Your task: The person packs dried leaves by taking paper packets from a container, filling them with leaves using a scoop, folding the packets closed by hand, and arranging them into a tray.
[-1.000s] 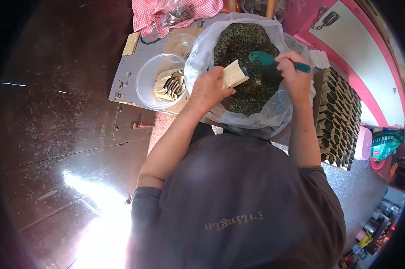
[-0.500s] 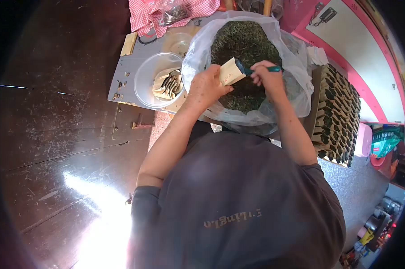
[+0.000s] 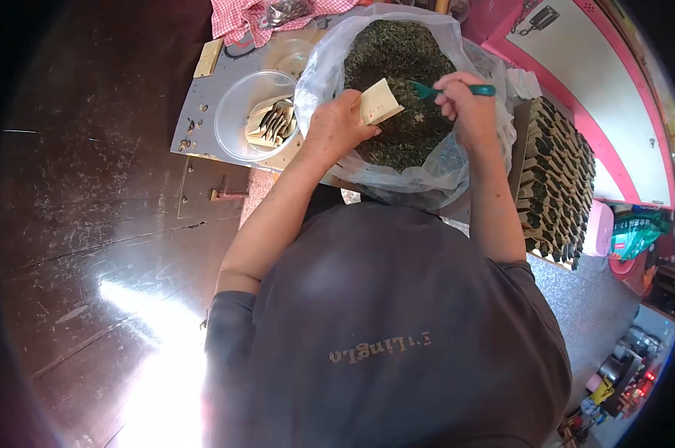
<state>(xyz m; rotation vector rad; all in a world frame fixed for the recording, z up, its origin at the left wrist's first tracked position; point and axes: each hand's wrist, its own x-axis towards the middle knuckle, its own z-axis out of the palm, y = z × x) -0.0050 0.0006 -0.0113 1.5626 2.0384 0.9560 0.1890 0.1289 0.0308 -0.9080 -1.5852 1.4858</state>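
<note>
My left hand (image 3: 339, 128) pinches a small cream paper packet (image 3: 380, 102) with faint red marks, its mouth facing right. Wrapped around the handle of a small green scoop (image 3: 484, 90), my right hand (image 3: 466, 108) is just right of the packet, and the scoop's head is apart from it. Both are above a dark green, crumbly dried material (image 3: 397, 56) that fills a container lined with a translucent plastic bag (image 3: 319, 63). To the left, a clear round tub (image 3: 229, 127) holds paper packets with dark edges (image 3: 272, 122).
A box of tightly packed paper packets with dark tops (image 3: 558, 183) stands at the right. A wooden block (image 3: 207, 58), small brown bits (image 3: 187, 134) and a red checked cloth (image 3: 237, 19) are on the table. A pink-edged white door (image 3: 576, 56) borders the right.
The green scoop has come out of the packet's mouth and moved right with my right hand. My left hand still holds the packet, now tilted more. The whole view has shifted slightly.
</note>
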